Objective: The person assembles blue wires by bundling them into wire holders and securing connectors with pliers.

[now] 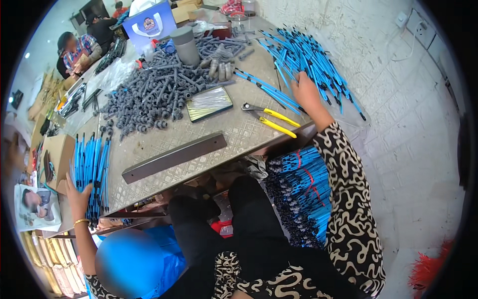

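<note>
At the table's left edge, my left hand (78, 198) lies against a bundle of thin blue rods with black ends (92, 164). Its thumb touches the rods and its fingers are stretched apart. My right hand (309, 97) reaches over the right edge of the table, its fingers curled on blue rods beside a large spread pile of the same blue rods (311, 60). A few more rods (269, 90) lie loose to the left of that hand, and the fingertips are partly hidden. Just in front of it are pliers with yellow handles (279, 123).
A heap of grey plastic fittings (149, 89) covers the table's middle, with a grey cylinder (185, 46), a glove (219, 62) and a shallow tray (210, 103). A dark metal bar (174, 157) lies in front. Bundled rods (301, 189) sit below the table. People work at far left.
</note>
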Demonstrator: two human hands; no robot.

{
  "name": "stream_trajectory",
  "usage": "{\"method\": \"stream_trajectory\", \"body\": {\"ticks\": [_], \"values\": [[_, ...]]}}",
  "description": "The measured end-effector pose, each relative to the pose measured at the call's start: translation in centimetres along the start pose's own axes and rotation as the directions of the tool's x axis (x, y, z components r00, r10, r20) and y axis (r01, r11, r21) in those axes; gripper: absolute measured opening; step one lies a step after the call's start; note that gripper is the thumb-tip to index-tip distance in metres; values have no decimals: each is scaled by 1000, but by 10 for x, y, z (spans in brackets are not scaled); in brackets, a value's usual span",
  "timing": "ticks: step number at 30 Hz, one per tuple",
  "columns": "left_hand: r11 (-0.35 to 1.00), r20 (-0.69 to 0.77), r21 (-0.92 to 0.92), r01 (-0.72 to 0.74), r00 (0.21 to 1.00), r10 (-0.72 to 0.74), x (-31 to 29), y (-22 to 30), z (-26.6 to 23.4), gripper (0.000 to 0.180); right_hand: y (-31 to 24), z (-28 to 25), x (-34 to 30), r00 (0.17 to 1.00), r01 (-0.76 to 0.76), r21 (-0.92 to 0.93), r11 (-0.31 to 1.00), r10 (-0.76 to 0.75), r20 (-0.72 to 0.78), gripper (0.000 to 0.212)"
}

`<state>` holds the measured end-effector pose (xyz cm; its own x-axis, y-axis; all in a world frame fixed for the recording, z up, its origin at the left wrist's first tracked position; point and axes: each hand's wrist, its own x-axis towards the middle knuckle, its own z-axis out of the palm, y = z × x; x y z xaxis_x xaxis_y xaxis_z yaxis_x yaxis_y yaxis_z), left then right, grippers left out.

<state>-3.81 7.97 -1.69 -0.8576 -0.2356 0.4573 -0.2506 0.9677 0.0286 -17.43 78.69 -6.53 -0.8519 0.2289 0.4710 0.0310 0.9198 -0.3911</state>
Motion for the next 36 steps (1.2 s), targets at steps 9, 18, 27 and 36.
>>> {"method": "stream_trajectory", "body": {"ticks": [9, 18, 27, 36], "values": [[286, -36, -951, -116, 963, 269, -23, 231, -60, 24, -98, -61, -88, 952, 307, 184, 934, -303, -51, 18], [-133, -33, -991, 14, 938, 344, -38, 347, -67, 29, -129, -95, -151, 826, 479, 501, 721, -563, 20, 18], [-209, 440, -708, 674, 653, 616, -32, 310, -69, 44, -98, -91, -146, 542, 781, 288, 554, -831, 128, 33], [-641, 385, -464, 611, 791, 475, -104, 320, -94, 35, -52, -60, -83, 901, 177, 535, 826, -354, 250, 24]]}}
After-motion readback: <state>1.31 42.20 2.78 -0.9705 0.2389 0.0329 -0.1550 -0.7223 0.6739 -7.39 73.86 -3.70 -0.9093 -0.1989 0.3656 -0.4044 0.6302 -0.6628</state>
